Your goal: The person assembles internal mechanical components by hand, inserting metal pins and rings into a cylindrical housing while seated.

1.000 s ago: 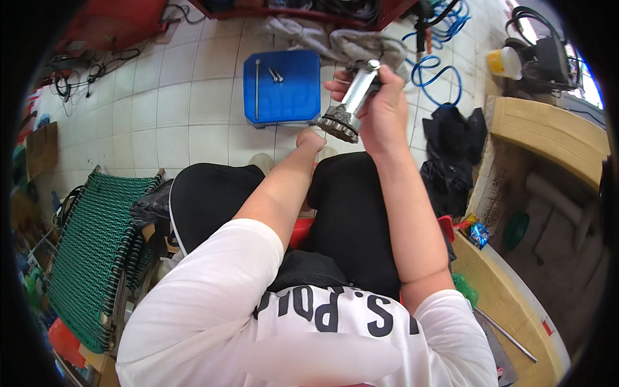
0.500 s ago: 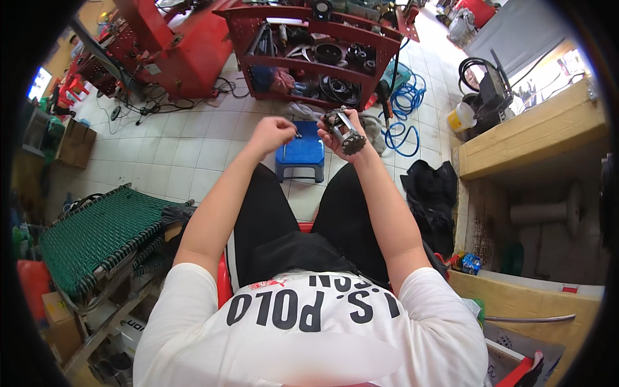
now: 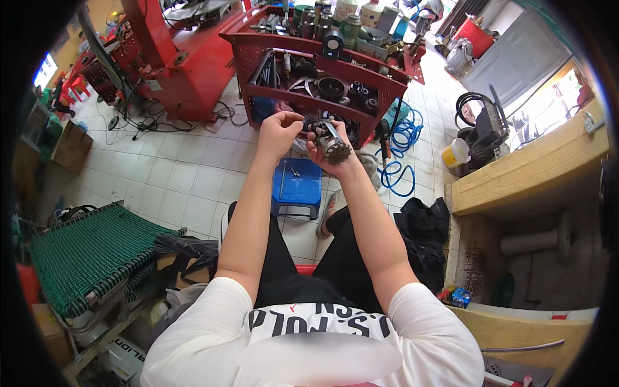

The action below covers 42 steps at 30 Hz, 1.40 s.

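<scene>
The right hand (image 3: 321,157) is clamped on the part (image 3: 333,135), fingers curled round its body—likely so both ends stay clear, the toothed one facing the wearer. The left hand (image 3: 278,137) is curled just beside the part's dark end, fingertips drawn in; whether they grip anything cannot be told. The stool (image 3: 298,188), nearer the wearer than the hands, keeps bolts (image 3: 294,172) and a rod (image 3: 282,179) within reach, it seems. Half a second ago the left hand was over the stool, farther from the part—now it is beside it.
</scene>
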Each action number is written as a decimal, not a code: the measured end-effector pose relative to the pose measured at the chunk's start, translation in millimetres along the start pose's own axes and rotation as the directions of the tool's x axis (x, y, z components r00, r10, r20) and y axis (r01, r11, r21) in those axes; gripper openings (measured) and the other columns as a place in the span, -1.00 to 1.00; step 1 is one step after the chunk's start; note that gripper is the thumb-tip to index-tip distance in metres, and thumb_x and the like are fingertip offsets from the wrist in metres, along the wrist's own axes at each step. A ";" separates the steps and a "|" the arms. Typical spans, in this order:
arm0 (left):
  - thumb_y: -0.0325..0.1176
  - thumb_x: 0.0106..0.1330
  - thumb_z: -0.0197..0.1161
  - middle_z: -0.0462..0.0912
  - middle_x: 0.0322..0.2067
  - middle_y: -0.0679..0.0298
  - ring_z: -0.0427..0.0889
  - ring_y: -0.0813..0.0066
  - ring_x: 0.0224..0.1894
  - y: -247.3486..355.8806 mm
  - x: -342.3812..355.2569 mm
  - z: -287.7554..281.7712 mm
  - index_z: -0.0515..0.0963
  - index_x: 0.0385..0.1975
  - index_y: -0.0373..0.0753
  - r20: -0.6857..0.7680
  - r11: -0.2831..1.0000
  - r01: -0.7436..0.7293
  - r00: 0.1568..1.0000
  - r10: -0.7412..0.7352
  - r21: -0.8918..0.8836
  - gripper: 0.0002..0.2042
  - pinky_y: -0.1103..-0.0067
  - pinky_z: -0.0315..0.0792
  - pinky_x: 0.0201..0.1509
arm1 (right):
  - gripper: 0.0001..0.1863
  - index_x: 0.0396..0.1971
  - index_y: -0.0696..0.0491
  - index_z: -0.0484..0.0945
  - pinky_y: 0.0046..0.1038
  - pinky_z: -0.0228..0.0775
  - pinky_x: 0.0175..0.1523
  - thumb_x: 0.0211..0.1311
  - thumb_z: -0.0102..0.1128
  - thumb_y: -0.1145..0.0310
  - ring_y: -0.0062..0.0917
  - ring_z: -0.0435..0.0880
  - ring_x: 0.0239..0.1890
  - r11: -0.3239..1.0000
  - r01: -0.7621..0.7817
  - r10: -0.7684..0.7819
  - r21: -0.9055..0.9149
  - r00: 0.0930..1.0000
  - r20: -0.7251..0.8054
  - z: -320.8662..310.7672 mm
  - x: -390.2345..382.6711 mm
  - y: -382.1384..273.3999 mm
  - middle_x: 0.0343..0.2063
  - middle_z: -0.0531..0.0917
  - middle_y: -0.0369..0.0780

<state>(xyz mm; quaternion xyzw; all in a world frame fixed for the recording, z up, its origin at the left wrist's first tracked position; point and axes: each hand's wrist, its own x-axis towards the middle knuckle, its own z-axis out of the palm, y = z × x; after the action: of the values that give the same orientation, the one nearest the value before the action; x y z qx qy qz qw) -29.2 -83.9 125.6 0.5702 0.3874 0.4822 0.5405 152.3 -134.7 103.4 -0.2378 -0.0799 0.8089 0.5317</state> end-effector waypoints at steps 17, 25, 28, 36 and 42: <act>-0.47 0.37 0.27 0.65 -0.34 0.37 0.58 0.65 -0.32 -131.6 26.0 19.2 0.66 -0.13 -0.34 0.070 0.954 0.244 0.970 -0.235 -0.176 -0.84 0.65 0.50 -0.15 | -0.48 -0.25 0.10 0.43 -0.39 0.26 -0.49 0.48 -0.14 -0.13 -0.45 0.39 -0.56 0.970 -0.040 0.063 0.239 0.994 -0.092 -78.3 34.8 -5.9 -0.33 0.61 -0.08; -0.34 0.51 0.12 0.53 -0.43 0.40 0.52 0.63 -0.32 -121.1 27.2 13.0 0.63 -0.20 -0.29 0.045 0.904 0.333 0.942 -0.334 -0.268 -0.82 0.63 0.46 -0.18 | -0.51 -0.20 0.11 0.46 -0.40 0.27 -0.49 0.49 -0.12 -0.09 -0.49 0.41 -0.57 0.999 -0.033 0.039 0.029 0.974 -0.225 -70.8 40.7 5.2 -0.42 0.59 -0.13; -0.23 0.56 0.07 0.50 -0.46 0.39 0.47 0.61 -0.38 -132.3 28.3 -0.6 0.55 -0.37 -0.22 0.097 0.859 0.374 0.926 -0.364 -0.351 -0.73 0.60 0.39 -0.26 | -0.57 -0.29 0.03 0.51 -0.41 0.34 -0.51 0.45 -0.01 -0.07 -0.51 0.49 -0.62 0.983 -0.008 -0.067 -0.184 0.915 -0.397 -64.7 47.1 16.7 -0.51 0.60 -0.21; -0.20 0.49 0.28 0.57 -0.41 0.38 0.52 0.64 -0.36 -127.8 22.9 11.3 0.34 -0.54 -0.09 0.178 0.957 0.288 0.941 -0.288 0.026 -0.65 0.60 0.45 -0.24 | -0.54 -0.12 0.27 0.59 -0.23 0.52 -0.01 0.33 0.28 0.10 -0.11 0.72 -0.19 0.073 0.085 -0.662 -0.994 0.749 0.015 -74.4 47.7 28.7 -0.27 0.73 0.04; -0.35 0.49 0.31 0.69 -0.16 0.24 0.68 0.56 -0.16 -130.9 21.7 14.0 0.23 -0.51 -0.05 0.108 0.897 0.322 0.947 -0.303 -0.303 -0.62 0.47 0.65 -0.01 | -0.51 -0.01 0.24 0.55 -0.26 0.50 0.09 0.34 0.33 0.09 -0.11 0.69 -0.05 -0.132 0.086 -0.746 -0.987 0.648 0.156 -69.1 50.0 29.0 -0.11 0.70 0.04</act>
<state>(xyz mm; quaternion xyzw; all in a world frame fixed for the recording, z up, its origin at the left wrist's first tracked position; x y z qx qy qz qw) -0.1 -51.3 -0.4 0.4200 0.3756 0.4284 0.7064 144.9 -110.6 16.9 -0.6736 -0.5420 0.2015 0.4604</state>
